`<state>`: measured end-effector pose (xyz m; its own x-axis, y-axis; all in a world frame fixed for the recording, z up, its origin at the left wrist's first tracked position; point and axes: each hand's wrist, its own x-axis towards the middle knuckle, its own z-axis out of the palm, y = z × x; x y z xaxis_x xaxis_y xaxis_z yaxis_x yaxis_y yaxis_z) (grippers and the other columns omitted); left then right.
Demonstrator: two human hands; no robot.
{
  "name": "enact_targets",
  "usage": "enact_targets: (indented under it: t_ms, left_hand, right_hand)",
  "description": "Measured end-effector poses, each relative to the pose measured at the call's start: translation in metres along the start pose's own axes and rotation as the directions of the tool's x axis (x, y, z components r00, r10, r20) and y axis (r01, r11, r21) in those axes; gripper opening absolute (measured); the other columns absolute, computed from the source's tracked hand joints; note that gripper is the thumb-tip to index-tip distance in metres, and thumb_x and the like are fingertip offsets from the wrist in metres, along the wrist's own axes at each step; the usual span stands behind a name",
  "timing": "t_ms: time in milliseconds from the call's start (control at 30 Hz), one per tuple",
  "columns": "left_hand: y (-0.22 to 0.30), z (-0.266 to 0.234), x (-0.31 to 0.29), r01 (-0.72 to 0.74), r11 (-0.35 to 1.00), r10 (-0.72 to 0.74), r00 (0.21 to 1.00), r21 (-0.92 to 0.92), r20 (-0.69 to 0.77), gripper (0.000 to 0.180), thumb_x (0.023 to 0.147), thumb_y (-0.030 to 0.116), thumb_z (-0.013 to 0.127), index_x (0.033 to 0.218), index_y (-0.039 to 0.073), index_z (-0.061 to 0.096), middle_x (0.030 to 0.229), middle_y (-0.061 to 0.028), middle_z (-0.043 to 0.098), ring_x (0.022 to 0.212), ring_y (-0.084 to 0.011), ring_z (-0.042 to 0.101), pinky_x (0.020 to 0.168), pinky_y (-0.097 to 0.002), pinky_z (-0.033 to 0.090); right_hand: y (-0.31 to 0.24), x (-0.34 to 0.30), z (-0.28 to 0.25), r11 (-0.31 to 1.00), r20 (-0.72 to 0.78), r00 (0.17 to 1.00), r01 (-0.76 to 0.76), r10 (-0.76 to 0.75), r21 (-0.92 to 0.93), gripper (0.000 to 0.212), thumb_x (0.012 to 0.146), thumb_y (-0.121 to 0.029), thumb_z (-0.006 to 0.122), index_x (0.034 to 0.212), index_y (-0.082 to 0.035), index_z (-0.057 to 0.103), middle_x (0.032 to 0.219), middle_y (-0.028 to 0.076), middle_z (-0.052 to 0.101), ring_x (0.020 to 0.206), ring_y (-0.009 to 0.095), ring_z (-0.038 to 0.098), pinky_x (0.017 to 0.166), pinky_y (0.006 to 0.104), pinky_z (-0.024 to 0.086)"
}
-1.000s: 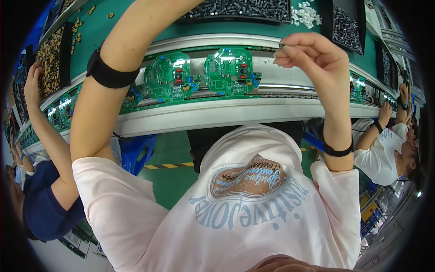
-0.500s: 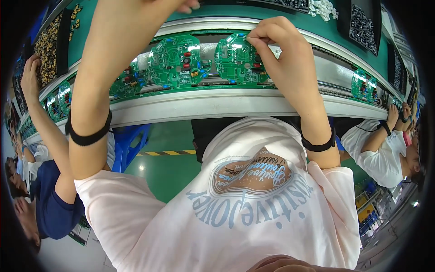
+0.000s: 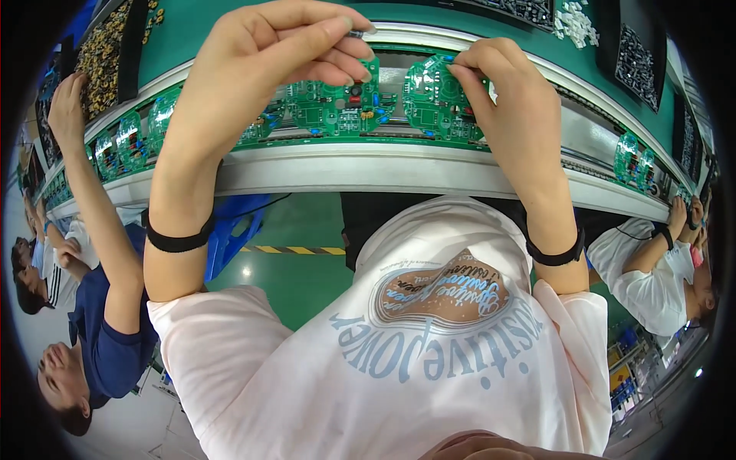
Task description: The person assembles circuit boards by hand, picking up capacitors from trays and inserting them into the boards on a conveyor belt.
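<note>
My left hand [image 3: 295,50] is raised over the conveyor line, its thumb and forefinger pinching a small dark cylindrical component [image 3: 355,34]. Below its fingers lies a green circuit board [image 3: 368,115] with red, blue and dark parts on it. My right hand [image 3: 515,96] is at the neighbouring circuit board [image 3: 429,96], with thumb and forefinger pressed together by the board's upper right part. Whatever is between those fingertips is hidden or too small to name. The right hand covers the right side of that board.
A metal rail [image 3: 368,165] runs along the near side of the line. Beyond it, a green bench [image 3: 399,17] bears black trays of dark parts [image 3: 638,65], loose white parts [image 3: 575,24] and yellowish parts [image 3: 103,57]. Co-workers sit left and right, one co-worker's hand [image 3: 67,111] by the yellowish parts.
My left hand has come down from the upper edge toward the boards, and a small component now shows in its fingers. My right hand stays at the same board. The whole view has shifted slightly.
</note>
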<state>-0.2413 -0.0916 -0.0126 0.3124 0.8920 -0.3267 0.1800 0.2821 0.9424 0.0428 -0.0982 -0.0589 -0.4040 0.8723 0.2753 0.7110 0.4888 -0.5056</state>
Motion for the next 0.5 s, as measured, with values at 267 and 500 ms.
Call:
enact_targets:
  t_ms: [267,500]
  left_hand:
    - [-0.014,-0.01,-0.004,-0.082,0.99,0.079,0.996,0.112,0.029,0.026,0.103,0.01,0.064,0.125,-0.002,0.07,0.107,-0.0102,0.077,0.094,-0.0129,0.073,0.083,-0.0239,0.058]
    - [-0.004,-0.001,-0.003,-0.144,0.902,0.163,0.987,0.407,-0.013,0.022,0.101,0.004,0.066,0.121,-0.005,0.071,0.106,-0.0099,0.076,0.097,-0.015,0.073,0.084,-0.0251,0.058]
  right_hand:
    - [-0.006,0.002,-0.042,0.996,0.089,0.993,0.078,-0.073,-0.051,0.019,0.092,-0.012,0.073,0.111,-0.007,0.073,0.104,0.011,0.07,0.086,0.028,0.07,0.076,0.0352,0.056]
    - [0.034,0.108,-0.064,0.858,0.064,0.945,0.317,-0.32,-0.404,0.027,0.092,-0.01,0.07,0.117,0.0,0.068,0.094,0.015,0.07,0.094,0.036,0.068,0.085,0.0423,0.056]
